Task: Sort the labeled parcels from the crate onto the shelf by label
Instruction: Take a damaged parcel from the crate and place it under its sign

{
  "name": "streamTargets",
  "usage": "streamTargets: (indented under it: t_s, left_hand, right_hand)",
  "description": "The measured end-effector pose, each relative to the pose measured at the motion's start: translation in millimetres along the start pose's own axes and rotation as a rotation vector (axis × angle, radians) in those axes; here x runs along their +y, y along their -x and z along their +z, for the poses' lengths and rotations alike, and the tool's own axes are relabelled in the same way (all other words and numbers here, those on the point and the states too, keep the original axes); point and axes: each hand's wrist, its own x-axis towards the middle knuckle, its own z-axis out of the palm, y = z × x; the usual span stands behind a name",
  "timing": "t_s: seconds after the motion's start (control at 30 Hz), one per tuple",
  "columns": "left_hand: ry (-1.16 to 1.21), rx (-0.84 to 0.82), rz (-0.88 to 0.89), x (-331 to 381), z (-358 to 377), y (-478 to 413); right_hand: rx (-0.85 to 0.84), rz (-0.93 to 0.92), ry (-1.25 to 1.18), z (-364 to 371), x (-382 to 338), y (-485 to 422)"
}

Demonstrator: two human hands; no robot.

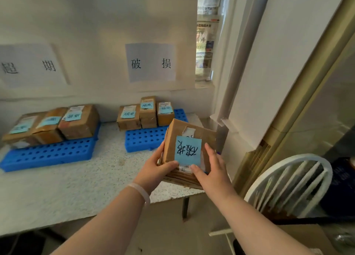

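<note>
While the worktop point(76, 187) carried the left tray point(48, 155) and the right tray point(142, 139), each with three labelled parcels point(148, 114), the held parcel point(189, 132) hung near the right tray, I think because its blue note point(188, 151) matched the wall sign point(150, 62) there. The left hand point(159, 166) and the right hand point(211, 168) gripped its sides.

Both arms reach forward: left hand point(159, 166) grips the parcel point(208, 139) at its left edge, right hand point(211, 170) at its right edge, both thumbs on its labeled face.
</note>
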Motion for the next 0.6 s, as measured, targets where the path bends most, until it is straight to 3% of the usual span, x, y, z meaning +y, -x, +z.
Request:
streamTargets:
  t_s: [0.13, 0.3, 0.47, 0.6]
  left_hand:
    - [-0.202, -0.098, -0.073, 6, -41, 14]
    - [-0.685, -0.302, -0.136, 21, -82, 20]
    - [-0.977, -0.496, -0.095, 36, -121, 13]
    - [-0.978, -0.551, -0.111, 37, -170, 8]
  right_hand:
    - [-0.052, -0.027, 0.267, 9, -9, -7]
    - [-0.233, -0.258, 0.611, 26, -42, -14]
    - [-0.616, -0.306, 0.715, 53, -83, -35]
    - [-0.837, -0.206, 0.594, 99, -111, -48]
